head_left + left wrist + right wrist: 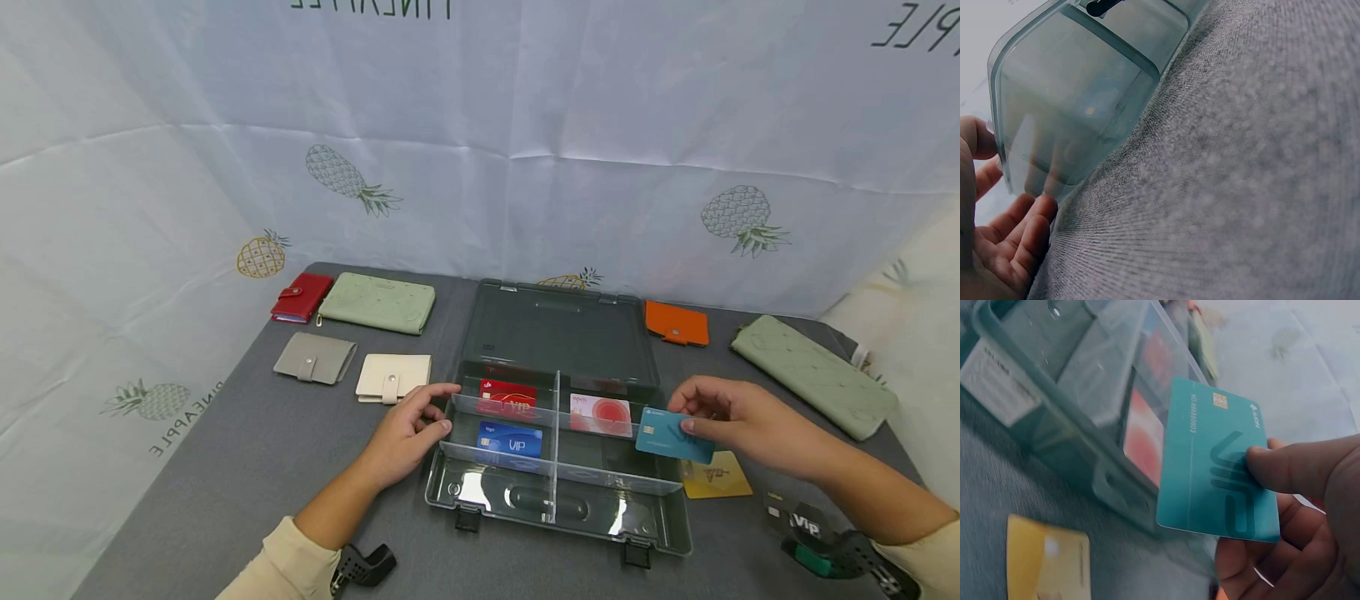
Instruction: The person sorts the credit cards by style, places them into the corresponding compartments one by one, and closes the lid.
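My right hand (738,417) pinches a teal card (675,434) between thumb and fingers, above the right side of a dark see-through divided box (491,500). The right wrist view shows the card's chip and large dark lettering on it. At the box's left wall is my left hand (408,433), index finger on the rim, other fingers loosely bent beside the wall. Inside the box, a red VIP card (507,397) and a pink card (602,415) lie in the back compartments. A blue VIP card (510,440) is in the middle left one.
Right of the box lie a gold card (716,477) and a black VIP card (798,518). Wallets at left are red (302,297), green (378,302), grey (315,358) and cream (393,377). Orange (677,323) and long green (813,375) wallets lie at right. The lid (558,329) stands open.
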{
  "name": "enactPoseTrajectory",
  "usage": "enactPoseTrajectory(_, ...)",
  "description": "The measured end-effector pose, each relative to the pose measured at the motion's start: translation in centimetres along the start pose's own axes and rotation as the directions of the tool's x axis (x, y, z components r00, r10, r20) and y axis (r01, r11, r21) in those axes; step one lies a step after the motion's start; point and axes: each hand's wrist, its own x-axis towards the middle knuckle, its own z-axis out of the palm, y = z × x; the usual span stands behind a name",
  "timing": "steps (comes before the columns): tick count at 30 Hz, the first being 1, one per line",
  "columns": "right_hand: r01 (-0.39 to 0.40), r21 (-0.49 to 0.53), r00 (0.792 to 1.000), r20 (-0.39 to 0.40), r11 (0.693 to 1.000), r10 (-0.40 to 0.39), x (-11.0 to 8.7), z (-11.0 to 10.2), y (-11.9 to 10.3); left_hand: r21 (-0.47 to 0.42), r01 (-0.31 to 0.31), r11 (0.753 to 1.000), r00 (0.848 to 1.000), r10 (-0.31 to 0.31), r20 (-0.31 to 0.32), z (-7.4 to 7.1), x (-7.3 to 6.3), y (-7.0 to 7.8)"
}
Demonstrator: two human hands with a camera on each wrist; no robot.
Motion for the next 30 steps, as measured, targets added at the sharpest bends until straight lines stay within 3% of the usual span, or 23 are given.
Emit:
enactPoseTrajectory(7, -0.022, -0.007, 0.998, -0.053, 1.0, 0.022, 1.2, 2.5, -1.2, 0.003, 0.009, 1.0, 1.0, -0.009, 0.001, 0.0, 0.1, 0.1)
enactPoseTrajectory(18, -0.015, -0.037, 0.999, -0.042, 0.999, 0.013, 2.3, 5.1, -2.2, 0.001, 0.005, 1.0, 1.0, -0.005, 0.0, 0.0, 0.1, -0.1)
enactPoseTrajectory(30, 0.104, -0.155, 0.994, -0.013, 0.982, -0.108, 2.7, 7.5, -1.7, 0.003, 0.008, 1.0, 1.0, -0.008, 0.0, 0.0, 0.1, 0.1)
